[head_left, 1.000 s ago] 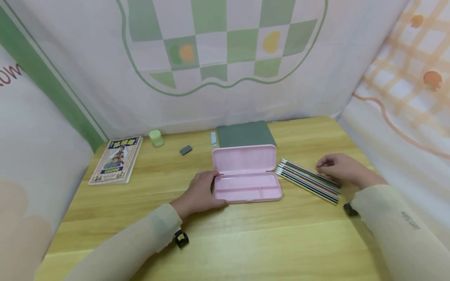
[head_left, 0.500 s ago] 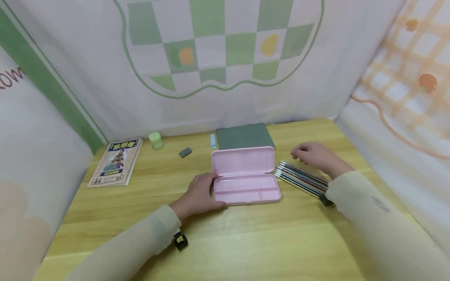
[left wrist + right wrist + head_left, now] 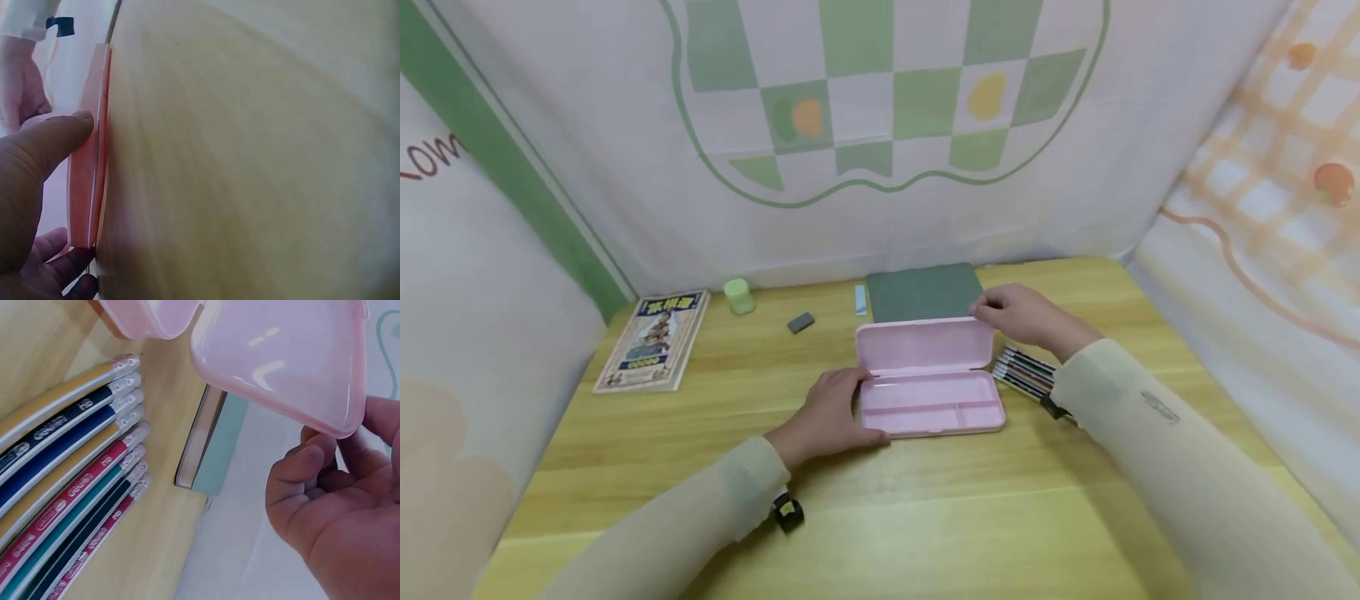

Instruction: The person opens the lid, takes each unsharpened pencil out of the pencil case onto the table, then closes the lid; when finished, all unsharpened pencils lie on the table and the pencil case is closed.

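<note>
The pink pencil case (image 3: 928,379) lies open at the centre of the worktop (image 3: 925,517), lid upright. The left hand (image 3: 835,412) grips the tray's 9 o'clock end, thumb on its rim. The right hand (image 3: 1018,317) has its fingers curled at the lid's (image 3: 281,356) 3 o'clock corner, apparently pinching it. The row of pencils (image 3: 69,462) lies just beside the case at 3 o'clock, and a green notebook (image 3: 923,292) at 12. A hard push on the lid could skid the case, or the sleeve could scatter the pencils.
</note>
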Motion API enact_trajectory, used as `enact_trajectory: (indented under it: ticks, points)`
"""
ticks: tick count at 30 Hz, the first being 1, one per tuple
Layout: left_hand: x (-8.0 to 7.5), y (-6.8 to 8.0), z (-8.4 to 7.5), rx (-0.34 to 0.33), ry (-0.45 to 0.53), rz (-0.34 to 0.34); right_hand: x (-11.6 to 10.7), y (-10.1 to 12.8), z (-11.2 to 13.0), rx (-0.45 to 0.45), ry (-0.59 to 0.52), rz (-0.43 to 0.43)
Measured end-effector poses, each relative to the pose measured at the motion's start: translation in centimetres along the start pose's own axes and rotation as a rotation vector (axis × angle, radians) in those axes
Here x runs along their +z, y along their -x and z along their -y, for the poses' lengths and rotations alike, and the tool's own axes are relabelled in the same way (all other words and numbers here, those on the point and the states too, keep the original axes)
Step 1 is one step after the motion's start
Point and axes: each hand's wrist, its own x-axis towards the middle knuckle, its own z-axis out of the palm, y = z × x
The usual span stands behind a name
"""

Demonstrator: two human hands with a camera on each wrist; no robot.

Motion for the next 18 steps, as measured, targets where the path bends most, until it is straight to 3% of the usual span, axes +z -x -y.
enact_trajectory:
  ticks: [11,18]
  points:
    - [0.3,-0.1,-0.1,-0.049,0.111,-0.086,0.6,2.9,-0.1,-0.056,0.021,-0.003]
    - [0.4,-0.2,0.1,-0.019,0.088,-0.094,1.4,4.6,-0.2,-0.130,0.063,-0.010]
